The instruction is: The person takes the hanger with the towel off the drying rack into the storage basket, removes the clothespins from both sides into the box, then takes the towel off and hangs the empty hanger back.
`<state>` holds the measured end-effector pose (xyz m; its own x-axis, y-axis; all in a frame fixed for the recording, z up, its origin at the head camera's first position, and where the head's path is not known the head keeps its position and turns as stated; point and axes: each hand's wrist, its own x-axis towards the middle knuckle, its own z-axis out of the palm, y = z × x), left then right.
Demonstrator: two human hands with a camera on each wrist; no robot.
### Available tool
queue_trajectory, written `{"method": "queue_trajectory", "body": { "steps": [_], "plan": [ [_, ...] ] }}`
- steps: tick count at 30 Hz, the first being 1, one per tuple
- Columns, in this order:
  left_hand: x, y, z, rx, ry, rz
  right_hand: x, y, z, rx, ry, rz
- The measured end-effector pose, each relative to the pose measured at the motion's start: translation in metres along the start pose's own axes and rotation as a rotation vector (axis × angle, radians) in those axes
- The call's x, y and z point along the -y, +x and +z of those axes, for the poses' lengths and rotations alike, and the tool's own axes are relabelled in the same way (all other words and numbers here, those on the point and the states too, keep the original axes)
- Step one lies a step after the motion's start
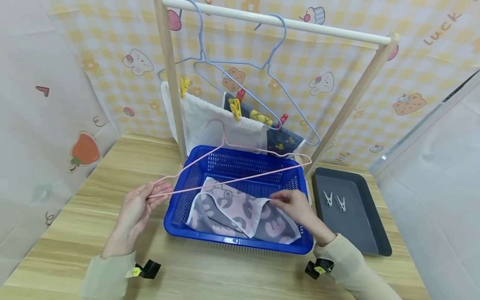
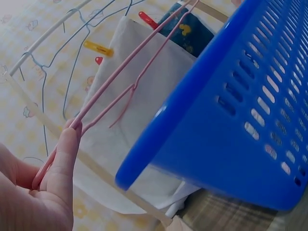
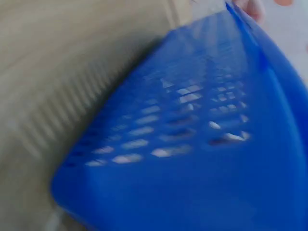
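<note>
My left hand (image 1: 136,208) holds one end of a pink wire hanger (image 1: 240,180), thumb against fingers. The hanger slants over a blue perforated basket (image 1: 240,242), its hook toward the back. Inside the basket lies a grey and pink patterned towel (image 1: 234,208) with white edging, partly folded over. My right hand (image 1: 294,205) pinches the towel's edge near the basket's right side. In the left wrist view, the thumb of the left hand (image 2: 55,180) presses along the hanger (image 2: 122,65). The right wrist view is blurred and mostly filled by the basket (image 3: 192,192).
Behind the basket, a wooden rack with a white rail (image 1: 300,26) carries blue hangers (image 1: 202,41). A white towel (image 1: 210,118) and a dark patterned towel (image 1: 283,139) hang there by yellow and red clips. At right, a grey tray (image 1: 352,229) holds two pale clips (image 1: 340,203).
</note>
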<state>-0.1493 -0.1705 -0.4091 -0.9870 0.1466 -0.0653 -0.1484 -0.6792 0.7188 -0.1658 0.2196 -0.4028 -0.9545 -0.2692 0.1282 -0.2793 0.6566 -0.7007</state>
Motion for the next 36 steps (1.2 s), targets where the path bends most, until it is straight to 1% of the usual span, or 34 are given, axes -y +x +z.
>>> {"method": "queue_trajectory", "body": {
  "steps": [2, 3, 4, 6, 8, 9, 12, 14, 16, 20, 22, 25, 27, 29, 34, 36],
  "plan": [
    [0.0, -0.001, -0.003, 0.01, 0.012, 0.009, 0.0, 0.001, -0.008, -0.058, 0.064, 0.053],
    [0.0, -0.002, -0.004, 0.015, 0.019, 0.014, 0.0, 0.002, -0.012, -0.077, 0.103, 0.092],
    [0.0, -0.004, -0.006, 0.023, 0.022, 0.019, 0.0, 0.002, -0.017, -0.091, 0.139, 0.124],
    [0.0, -0.006, -0.009, 0.034, 0.029, 0.025, 0.001, 0.002, -0.026, -0.106, 0.227, 0.218],
    [0.001, -0.008, -0.013, 0.049, 0.037, 0.028, 0.001, 0.0, -0.032, -0.134, 0.332, 0.287],
    [0.001, -0.009, -0.014, 0.061, 0.041, 0.031, 0.0, -0.001, -0.035, -0.159, 0.39, 0.316],
    [0.002, -0.011, -0.018, 0.095, 0.066, 0.04, -0.003, -0.006, -0.043, -0.254, 0.561, 0.351],
    [0.003, -0.012, -0.021, 0.127, 0.089, 0.052, -0.004, -0.011, -0.047, -0.276, 0.632, 0.34],
    [0.004, -0.013, -0.024, 0.162, 0.096, 0.06, -0.006, -0.015, -0.05, -0.249, 0.648, 0.315],
    [0.005, -0.014, -0.03, 0.233, 0.085, 0.07, -0.007, -0.021, -0.05, -0.152, 0.586, 0.233],
    [0.005, -0.015, -0.031, 0.261, 0.077, 0.07, -0.008, -0.024, -0.048, -0.125, 0.529, 0.184],
    [0.006, -0.014, -0.032, 0.3, 0.075, 0.074, -0.008, -0.029, -0.046, -0.103, 0.482, 0.111],
    [0.006, -0.014, -0.033, 0.331, 0.079, 0.084, -0.007, -0.033, -0.046, -0.097, 0.474, 0.068],
    [0.006, -0.014, -0.033, 0.373, 0.075, 0.099, -0.007, -0.038, -0.047, -0.084, 0.487, 0.038],
    [0.006, -0.015, -0.034, 0.492, 0.064, 0.118, -0.003, -0.051, -0.049, -0.048, 0.503, 0.0],
    [0.007, -0.014, -0.034, 0.515, 0.072, 0.116, -0.002, -0.055, -0.049, -0.053, 0.505, -0.01]
  ]
}}
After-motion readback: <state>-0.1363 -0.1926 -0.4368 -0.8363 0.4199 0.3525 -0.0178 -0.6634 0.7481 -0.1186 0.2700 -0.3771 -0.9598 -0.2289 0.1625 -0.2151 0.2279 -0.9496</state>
